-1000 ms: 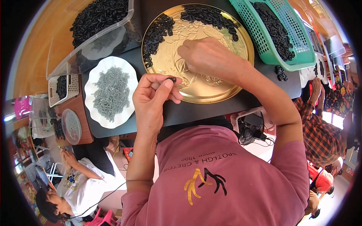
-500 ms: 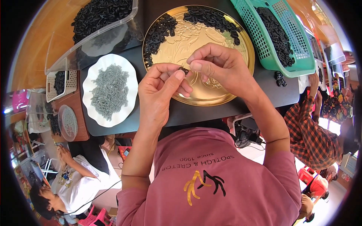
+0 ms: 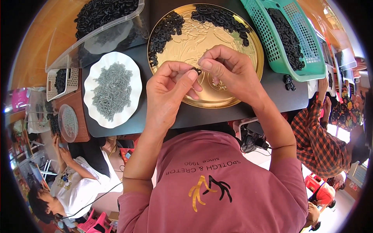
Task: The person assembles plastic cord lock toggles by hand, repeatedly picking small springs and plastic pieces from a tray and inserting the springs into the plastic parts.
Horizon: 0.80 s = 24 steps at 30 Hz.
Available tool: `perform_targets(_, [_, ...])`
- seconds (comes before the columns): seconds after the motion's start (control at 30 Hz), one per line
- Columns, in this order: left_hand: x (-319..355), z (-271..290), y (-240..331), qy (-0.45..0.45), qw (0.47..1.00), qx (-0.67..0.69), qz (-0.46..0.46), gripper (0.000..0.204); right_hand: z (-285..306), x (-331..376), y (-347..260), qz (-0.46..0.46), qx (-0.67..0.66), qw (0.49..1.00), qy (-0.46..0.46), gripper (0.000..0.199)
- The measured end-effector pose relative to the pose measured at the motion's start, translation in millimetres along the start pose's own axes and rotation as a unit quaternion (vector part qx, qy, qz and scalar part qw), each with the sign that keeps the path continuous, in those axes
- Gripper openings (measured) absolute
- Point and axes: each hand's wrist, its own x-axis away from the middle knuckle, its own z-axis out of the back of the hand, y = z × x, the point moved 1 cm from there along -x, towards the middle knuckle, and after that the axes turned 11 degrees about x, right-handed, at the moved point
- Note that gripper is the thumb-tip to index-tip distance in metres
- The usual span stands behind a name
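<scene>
Between the thumb and forefinger of my left hand is a small black plastic part with a hole in it. My right hand is pinched just beside it, thumb against forefinger; anything in that pinch is too small or hidden to make out. Both hands are over the near half of a round gold tray. Black parts like the held one lie along the tray's far left edge, and another heap lies along its far right. To the left, a white wavy-edged plate carries a pile of small grey metal pieces.
A clear bin of black parts stands at the far left, a green basket of them at the far right. Several loose black parts lie beside the basket. Other people sit at left and right.
My left hand has shifted slightly right with the black part, whose hole now shows. My right hand has moved a little right, still pinched close beside it.
</scene>
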Motion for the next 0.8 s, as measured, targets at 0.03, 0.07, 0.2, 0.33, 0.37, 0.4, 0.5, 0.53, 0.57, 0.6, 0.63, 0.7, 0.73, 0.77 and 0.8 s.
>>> perform_targets(0.03, [-0.1, -0.1, 0.3, 0.004, 1.0, -0.003, 0.004, 0.012, -0.1, 0.2, -1.7, -0.006, 0.006, 1.0, -0.01, 0.017])
perform_targets(0.07, [-0.1, 0.0, 0.7, 0.005, 1.0, -0.003, 0.003, 0.012, -0.5, 0.2, -2.4, -0.012, 0.012, 1.0, -0.021, 0.017])
perform_targets(0.2, [-0.3, -0.4, 2.0, 0.002, 1.0, -0.015, 0.008, 0.012, -2.0, 0.1, -2.3, -0.002, 0.023, 1.0, -0.015, 0.016])
perform_targets(0.33, [-0.6, 0.2, 1.3, 0.006, 1.0, -0.011, 0.01, 0.012, -1.8, -0.8, 1.3, 0.02, 0.102, 0.995, 0.003, 0.016])
perform_targets(0.37, [-0.4, 0.0, 1.4, 0.006, 1.0, -0.011, 0.01, 0.012, -1.8, -0.9, 1.3, 0.037, 0.13, 0.991, 0.01, 0.016])
perform_targets(0.4, [-0.2, -0.3, 1.8, 0.009, 1.0, -0.016, 0.009, 0.012, -1.5, -1.4, 0.4, 0.037, 0.13, 0.991, 0.01, 0.016])
perform_targets(0.5, [-0.2, -1.1, 3.7, 0.009, 0.999, -0.033, 0.004, 0.012, -0.7, -2.6, -2.5, 0.074, 0.196, 0.978, 0.013, 0.016])
perform_targets(0.53, [-0.2, -1.3, 3.9, 0.007, 0.999, -0.045, 0.002, 0.012, -0.8, -3.2, -1.7, 0.095, 0.202, 0.975, 0.018, 0.015])
perform_targets(0.57, [-0.5, -1.3, 3.6, 0.006, 0.999, -0.045, 0.002, 0.012, -0.7, -3.7, -1.4, 0.117, 0.208, 0.971, 0.023, 0.013])
perform_targets(0.6, [-0.8, -1.2, 3.5, 0.004, 0.998, -0.055, -0.003, 0.012, -0.4, -4.2, -1.8, 0.117, 0.208, 0.971, 0.023, 0.013])
perform_targets(0.63, [-1.1, -1.1, 3.3, 0.002, 0.998, -0.064, -0.009, 0.012, 0.0, -4.5, -2.7, 0.127, 0.219, 0.967, 0.02, 0.013])
perform_targets(0.7, [-1.4, -1.2, 2.1, 0.004, 0.998, -0.065, -0.012, 0.012, 0.0, -4.6, -2.9, 0.138, 0.23, 0.963, 0.018, 0.012])
perform_targets(0.73, [-1.5, -0.9, 1.5, 0.005, 0.998, -0.066, -0.015, 0.011, -0.3, -4.6, -1.9, 0.131, 0.222, 0.966, 0.011, 0.011])
perform_targets(0.77, [-1.6, -0.4, 1.2, 0.005, 0.998, -0.066, -0.015, 0.011, -0.7, -4.7, -0.9, 0.123, 0.214, 0.969, 0.004, 0.011])
perform_targets(0.8, [-1.7, -0.3, 0.9, 0.002, 0.997, -0.079, -0.021, 0.011, -1.1, -4.1, -0.5, 0.123, 0.215, 0.969, 0.005, 0.011])
